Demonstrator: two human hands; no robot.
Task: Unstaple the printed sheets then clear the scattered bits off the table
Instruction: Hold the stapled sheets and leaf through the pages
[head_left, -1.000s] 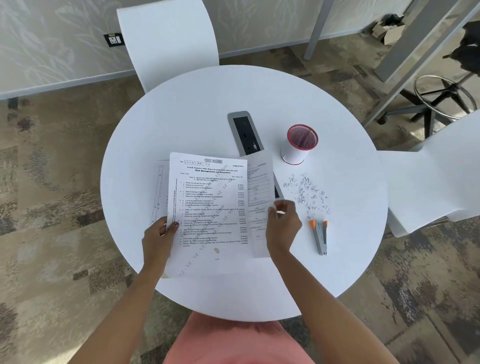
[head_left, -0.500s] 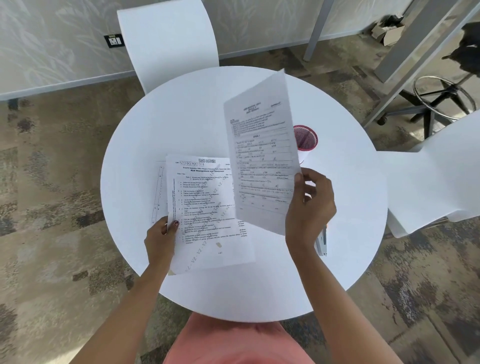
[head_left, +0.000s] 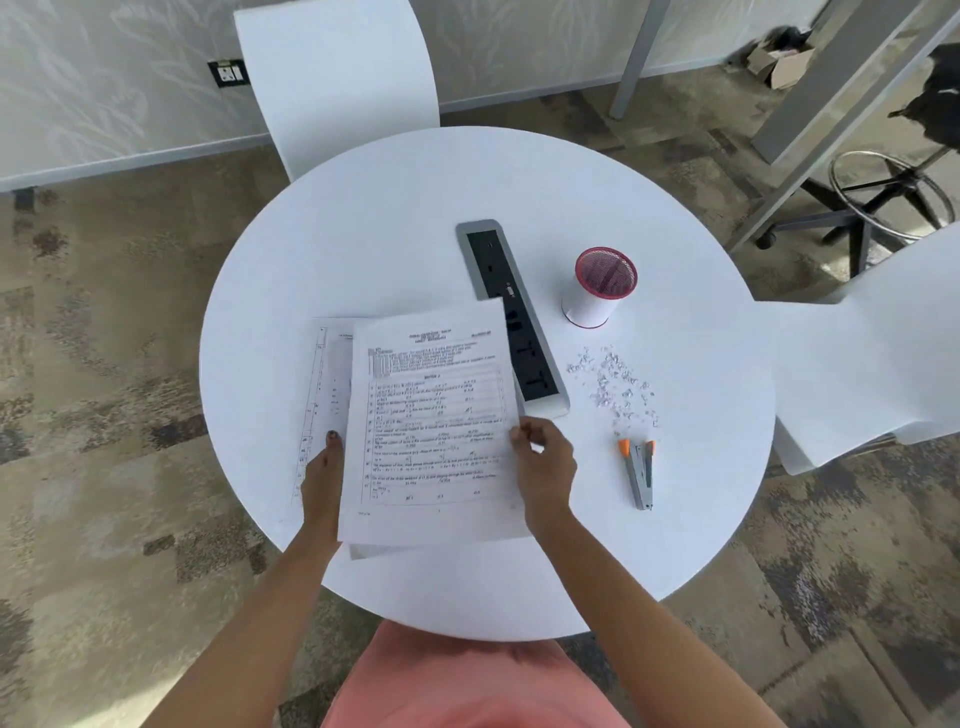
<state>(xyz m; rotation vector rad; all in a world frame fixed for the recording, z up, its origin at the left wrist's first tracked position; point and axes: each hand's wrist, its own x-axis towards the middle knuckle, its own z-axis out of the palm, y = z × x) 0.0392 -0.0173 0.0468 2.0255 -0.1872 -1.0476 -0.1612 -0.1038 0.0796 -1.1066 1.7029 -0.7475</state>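
A printed sheet (head_left: 431, 426) lies on top of a small stack of sheets (head_left: 332, 384) near the front left of the round white table (head_left: 363, 249). My right hand (head_left: 543, 462) pinches the top sheet's right edge. My left hand (head_left: 322, 478) rests flat at the stack's left side, partly under the top sheet. A scatter of small pulled staples (head_left: 615, 387) lies to the right. Below it lies a grey staple remover with orange tips (head_left: 640, 473), untouched.
A white pen cup with a red mesh rim (head_left: 597, 288) stands behind the staples. A grey power strip panel (head_left: 506, 306) runs diagonally across the table's middle. White chairs stand at the far side (head_left: 337, 78) and at the right (head_left: 872, 364).
My right hand lifted a sheet from the right side, swung it up and over, and has laid it down on top of the stack. My left hand stayed on the stack.
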